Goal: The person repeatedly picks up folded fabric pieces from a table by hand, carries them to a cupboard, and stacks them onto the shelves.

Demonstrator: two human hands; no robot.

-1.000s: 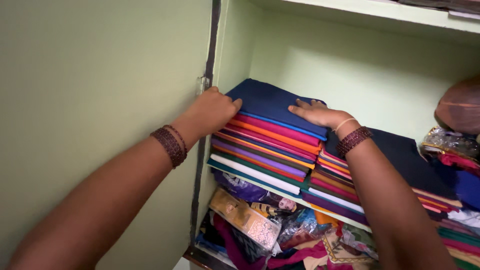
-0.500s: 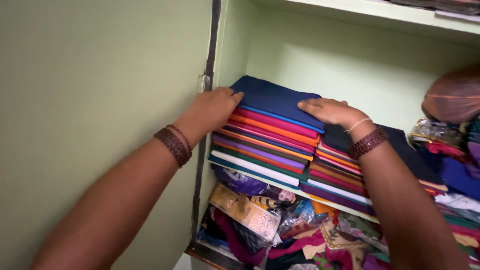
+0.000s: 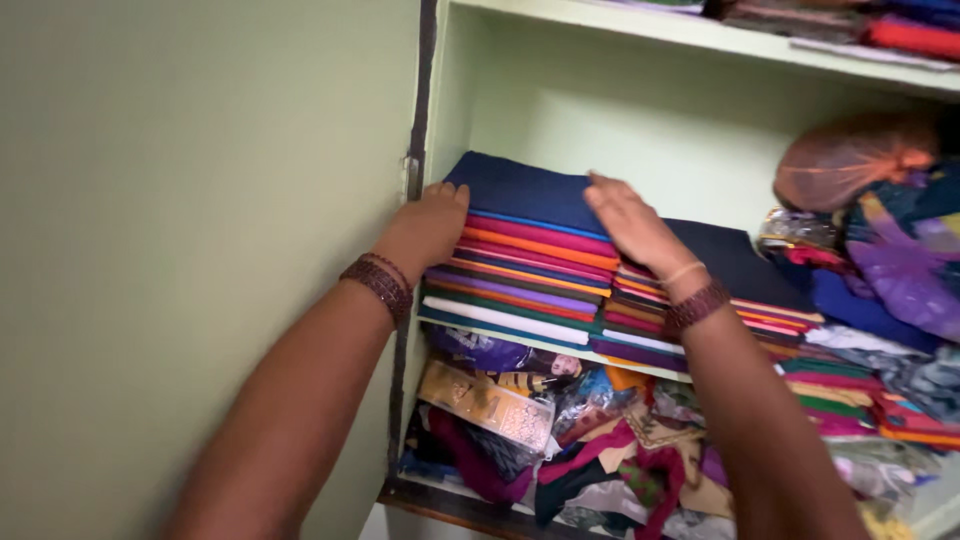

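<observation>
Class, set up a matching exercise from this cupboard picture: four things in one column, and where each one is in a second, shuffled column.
Things:
1. left hand
2. right hand
3. orange-brown net bag
4. patterned flat packet

Places:
A. lower shelf, among loose cloth
B. left side of the tall stack of folded coloured cloth
C. far right of the middle shelf, on top of the heaped cloth
D. flat on the stack's dark blue top piece

Pairs: 1-B, 2-D, 3-C, 4-A
</observation>
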